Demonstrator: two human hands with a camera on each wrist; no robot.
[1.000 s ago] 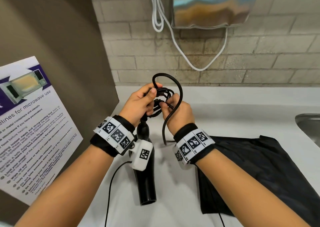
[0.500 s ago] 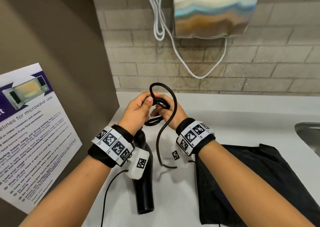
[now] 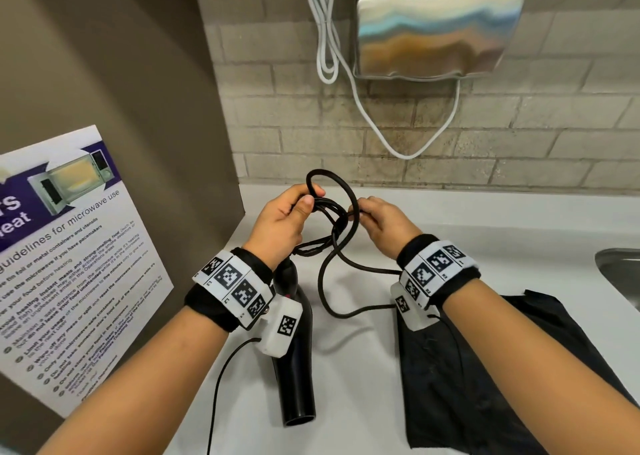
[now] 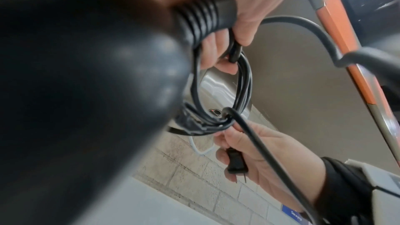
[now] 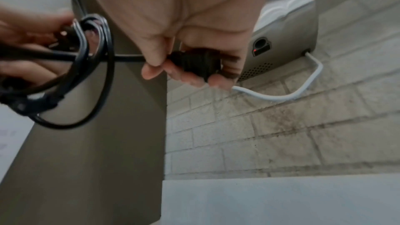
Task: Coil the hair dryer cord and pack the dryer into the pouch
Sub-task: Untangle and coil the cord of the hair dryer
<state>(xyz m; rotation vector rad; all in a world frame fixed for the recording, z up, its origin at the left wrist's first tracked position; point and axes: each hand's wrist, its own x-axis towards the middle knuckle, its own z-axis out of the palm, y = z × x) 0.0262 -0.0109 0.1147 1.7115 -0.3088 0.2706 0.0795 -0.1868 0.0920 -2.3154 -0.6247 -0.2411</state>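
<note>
A black hair dryer (image 3: 296, 361) hangs below my left hand (image 3: 287, 219), nozzle toward me, and fills the left wrist view (image 4: 86, 83). That hand grips the coiled black cord (image 3: 329, 208) at the top of the dryer's handle, the loops showing close up (image 4: 242, 88). My right hand (image 3: 381, 224) holds the cord's plug (image 5: 197, 62) in curled fingers, the plug end (image 4: 236, 162) passed through the coil (image 5: 86, 57). A slack loop of cord (image 3: 332, 281) hangs down to the counter. The black pouch (image 3: 502, 378) lies flat at the right, under my right forearm.
White counter (image 3: 363, 402) with a brown side wall bearing a microwave poster (image 3: 69, 264) at the left. A steel hand dryer (image 3: 436, 24) with a white cable (image 3: 391, 132) hangs on the brick wall. A sink edge (image 3: 620, 274) sits at the far right.
My right hand has moved rightward away from the left, drawing the plug end through the coil. The slack loop has dropped lower and wider over the counter.
</note>
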